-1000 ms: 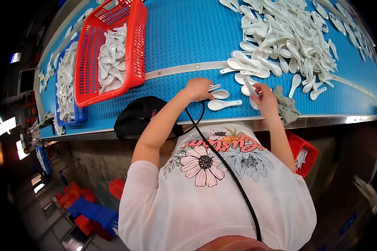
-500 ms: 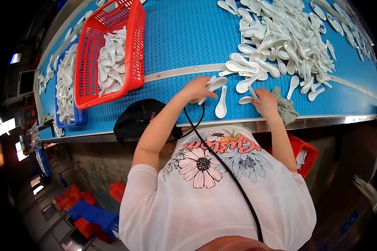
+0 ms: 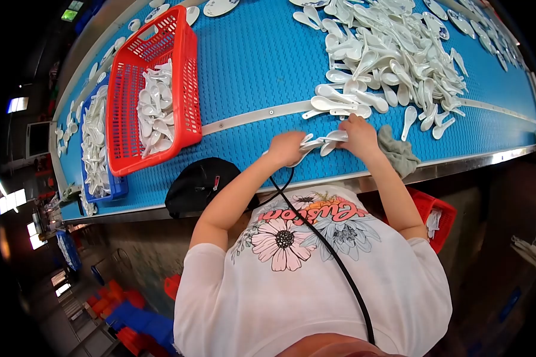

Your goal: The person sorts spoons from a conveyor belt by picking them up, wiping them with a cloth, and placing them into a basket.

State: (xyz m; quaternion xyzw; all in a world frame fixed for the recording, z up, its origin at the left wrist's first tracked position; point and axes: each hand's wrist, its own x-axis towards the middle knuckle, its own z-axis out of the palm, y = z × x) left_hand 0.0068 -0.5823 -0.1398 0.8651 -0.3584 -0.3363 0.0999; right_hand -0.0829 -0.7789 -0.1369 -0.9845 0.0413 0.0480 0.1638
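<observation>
My left hand [image 3: 287, 149] is closed around white ceramic spoons, slightly blurred; how many is hidden by the fingers. Close to its right, my right hand [image 3: 360, 140] pinches a white spoon [image 3: 337, 136] between thumb and fingers. The spoons from both hands meet in the gap, overlapping just above the blue belt [image 3: 250, 77]. Beyond my right hand lies a small group of spoons [image 3: 333, 102], at the near side of a large heap of white spoons [image 3: 393, 59]. A grey-green cloth [image 3: 397, 152] rests beside my right wrist.
A red basket [image 3: 192, 101] holding spoons stands at left, with a blue basket [image 3: 116, 187] of spoons beyond it. Near the belt's front edge sits a black bag [image 3: 190, 187]. Patterned plates [image 3: 221, 6] lie along the far side. A red crate [image 3: 443, 208] is below the edge.
My hands have come closer together, bringing their spoons to meet. The single spoon that lay between them no longer shows on its own. The view has shifted slightly.
</observation>
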